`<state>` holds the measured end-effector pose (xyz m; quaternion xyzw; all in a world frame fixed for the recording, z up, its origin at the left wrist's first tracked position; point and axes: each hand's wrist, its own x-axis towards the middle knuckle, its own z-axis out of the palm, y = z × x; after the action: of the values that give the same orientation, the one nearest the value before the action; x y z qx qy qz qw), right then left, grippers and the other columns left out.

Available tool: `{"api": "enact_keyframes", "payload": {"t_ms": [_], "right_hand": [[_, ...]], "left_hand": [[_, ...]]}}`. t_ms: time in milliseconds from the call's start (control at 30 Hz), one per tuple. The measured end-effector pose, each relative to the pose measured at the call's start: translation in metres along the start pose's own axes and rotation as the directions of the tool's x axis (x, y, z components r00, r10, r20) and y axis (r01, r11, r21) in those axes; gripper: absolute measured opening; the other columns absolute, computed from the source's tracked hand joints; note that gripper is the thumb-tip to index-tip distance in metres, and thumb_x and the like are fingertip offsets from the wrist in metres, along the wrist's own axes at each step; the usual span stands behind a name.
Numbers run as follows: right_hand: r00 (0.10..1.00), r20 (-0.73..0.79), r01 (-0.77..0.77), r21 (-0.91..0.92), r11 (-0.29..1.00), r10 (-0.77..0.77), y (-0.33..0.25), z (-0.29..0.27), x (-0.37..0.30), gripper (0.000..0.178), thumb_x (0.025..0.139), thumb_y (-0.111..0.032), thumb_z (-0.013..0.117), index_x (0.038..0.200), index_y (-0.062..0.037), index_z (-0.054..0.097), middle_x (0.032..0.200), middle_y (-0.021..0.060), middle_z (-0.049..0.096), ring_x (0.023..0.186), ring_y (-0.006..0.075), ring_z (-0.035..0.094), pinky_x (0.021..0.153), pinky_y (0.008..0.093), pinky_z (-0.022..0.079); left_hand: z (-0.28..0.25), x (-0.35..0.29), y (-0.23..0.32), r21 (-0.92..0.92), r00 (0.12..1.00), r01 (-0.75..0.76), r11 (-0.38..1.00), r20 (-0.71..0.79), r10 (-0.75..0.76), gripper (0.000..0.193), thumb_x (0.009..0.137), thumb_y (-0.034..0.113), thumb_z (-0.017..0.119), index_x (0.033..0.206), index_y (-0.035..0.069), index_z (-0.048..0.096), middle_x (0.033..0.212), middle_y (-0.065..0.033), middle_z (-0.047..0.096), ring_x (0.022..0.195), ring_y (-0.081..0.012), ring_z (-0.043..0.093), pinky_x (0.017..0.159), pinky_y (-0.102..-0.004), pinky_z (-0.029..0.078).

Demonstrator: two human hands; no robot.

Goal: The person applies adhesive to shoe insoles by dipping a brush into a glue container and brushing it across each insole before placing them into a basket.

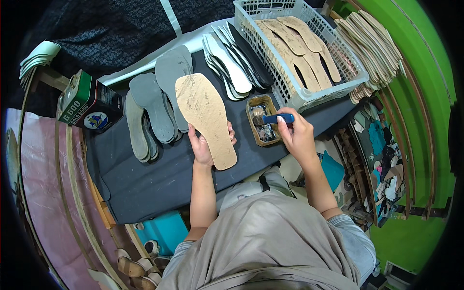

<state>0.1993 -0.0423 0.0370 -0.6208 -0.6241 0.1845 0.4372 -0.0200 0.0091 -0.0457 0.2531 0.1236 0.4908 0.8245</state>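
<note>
From where I stand, the likeliest mishap is at the small box (274, 141) of dark, sticky-looking stuff: if the blue-handled brush (281, 118) comes out overloaded, I'd expect drips on the black cloth (159, 176) or on the tan insole (203, 108). A hard drag of the handle could also tug the box along, since neither hand steadies it. The insole itself could tip, I think, because it is gripped around its narrow part while the broad end juts out unsupported toward the grey insoles (147, 99); smeared fingers would make that worse. It sits above the table in front of the wearer, left of the box. The left hand (204, 149) holds it from below, palm up, thumb at the left edge and fingertips curling around the right, forearm running almost straight up from the lap. The right hand (296, 134) is closed around the brush handle, knuckles up, elbow out to the side, forearm slanting inward; the brush's working end lies over the box, its bristles hard to make out.
</note>
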Motion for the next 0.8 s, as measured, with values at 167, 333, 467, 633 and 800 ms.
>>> {"api": "enact_keyframes", "payload": {"t_ms": [167, 333, 467, 633, 800], "right_hand": [[0.995, -0.082, 0.061, 0.002, 0.998, -0.061, 0.002, 0.003, -0.001, 0.015, 0.085, -0.009, 0.06, 0.098, -0.002, 0.057, 0.079, 0.0122, 0.06, 0.056, 0.0141, 0.056, 0.053, 0.0265, 0.046], [0.996, -0.059, 0.067, 0.016, 0.998, -0.066, -0.003, 0.003, -0.005, 0.012, 0.085, -0.009, 0.059, 0.094, -0.0014, 0.057, 0.075, 0.0117, 0.06, 0.055, 0.0137, 0.056, 0.053, 0.0267, 0.046], [1.0, 0.024, -0.012, -0.016, 1.0, 0.012, -0.008, -0.012, -0.008, 0.012, 0.085, -0.011, 0.059, 0.094, -0.0016, 0.057, 0.075, 0.0116, 0.06, 0.056, 0.0146, 0.057, 0.053, 0.0265, 0.047], [0.999, -0.028, 0.036, -0.005, 0.999, -0.036, -0.008, -0.014, -0.005, 0.013, 0.085, -0.011, 0.059, 0.093, -0.0017, 0.057, 0.075, 0.0107, 0.059, 0.056, 0.014, 0.056, 0.054, 0.0262, 0.048], [0.996, -0.042, 0.076, 0.001, 0.997, -0.076, -0.004, -0.011, -0.004, 0.014, 0.085, -0.012, 0.06, 0.095, -0.0016, 0.057, 0.075, 0.0104, 0.059, 0.055, 0.0146, 0.055, 0.053, 0.0263, 0.047]], "left_hand": [[0.004, -0.005, -0.001, -0.015, 1.0, -0.013, 1.0, 0.017, 0.013, 0.087, 0.079, 0.076, 0.014, 0.119, 0.004, 0.045, 0.097, -0.0127, 0.05, 0.076, -0.0235, 0.049, 0.066, -0.0368, 0.043], [0.001, -0.008, 0.0, -0.015, 1.0, -0.014, 1.0, 0.014, 0.015, 0.088, 0.079, 0.076, 0.014, 0.119, 0.004, 0.045, 0.097, -0.013, 0.051, 0.076, -0.024, 0.049, 0.066, -0.0373, 0.043], [0.004, -0.011, 0.005, 0.001, 0.999, -0.022, 1.0, -0.038, 0.022, 0.086, 0.079, 0.076, 0.015, 0.117, 0.005, 0.046, 0.095, -0.0131, 0.048, 0.074, -0.0243, 0.047, 0.064, -0.0373, 0.041], [0.0, -0.005, 0.007, 0.009, 1.0, -0.016, 1.0, -0.003, 0.016, 0.087, 0.079, 0.076, 0.015, 0.117, 0.004, 0.046, 0.095, -0.0132, 0.049, 0.075, -0.024, 0.048, 0.065, -0.037, 0.042], [0.001, -0.003, 0.01, -0.01, 0.999, -0.014, 1.0, 0.029, 0.014, 0.089, 0.079, 0.076, 0.015, 0.118, 0.003, 0.046, 0.097, -0.0134, 0.05, 0.076, -0.0239, 0.049, 0.066, -0.0371, 0.043]]}}
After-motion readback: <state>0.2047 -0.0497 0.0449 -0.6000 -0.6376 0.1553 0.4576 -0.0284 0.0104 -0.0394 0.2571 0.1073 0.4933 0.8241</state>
